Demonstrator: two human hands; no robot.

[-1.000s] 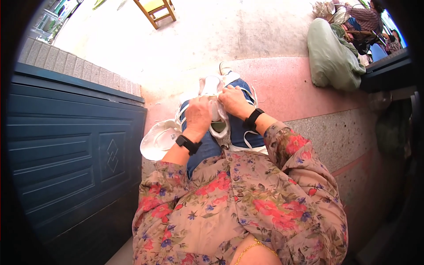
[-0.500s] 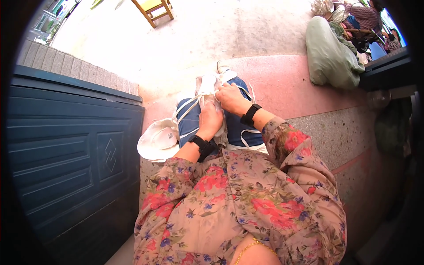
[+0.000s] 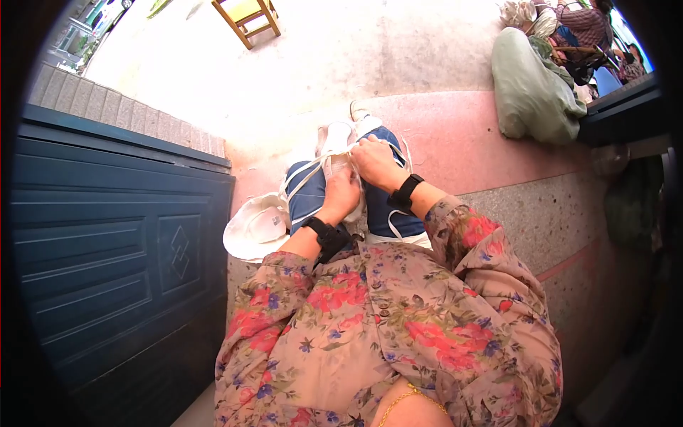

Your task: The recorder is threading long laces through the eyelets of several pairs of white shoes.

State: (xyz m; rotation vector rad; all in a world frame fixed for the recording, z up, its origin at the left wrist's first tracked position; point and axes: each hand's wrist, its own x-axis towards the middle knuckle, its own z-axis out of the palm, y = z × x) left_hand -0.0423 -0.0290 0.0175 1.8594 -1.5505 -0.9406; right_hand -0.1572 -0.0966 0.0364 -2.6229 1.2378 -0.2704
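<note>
A pale shoe [image 3: 337, 134] lies lengthwise over my lap between my thighs, its toe pointing away from me. White laces [image 3: 304, 168] spread loosely from it across my blue trousers [image 3: 307, 202]. My left hand [image 3: 343, 193] is closed on the near part of the shoe, thumb on its upper. Just above and to the right, my right hand [image 3: 378, 164] is pinched closed at the shoe's right side, on a white lace that runs to its fingertips. The fingers hide part of the lace and the eyelets. A black band circles each wrist.
A white cloth item like a hat [image 3: 255, 229] lies by my left thigh. A blue panelled door [image 3: 107, 263] stands at left. A wooden stool [image 3: 246, 20] is far ahead, and a full pale green sack [image 3: 532, 89] sits at far right, with a person behind it.
My right hand has shifted slightly right and toward me, drawing a little away from the shoe's middle. My left hand stays on the shoe.
</note>
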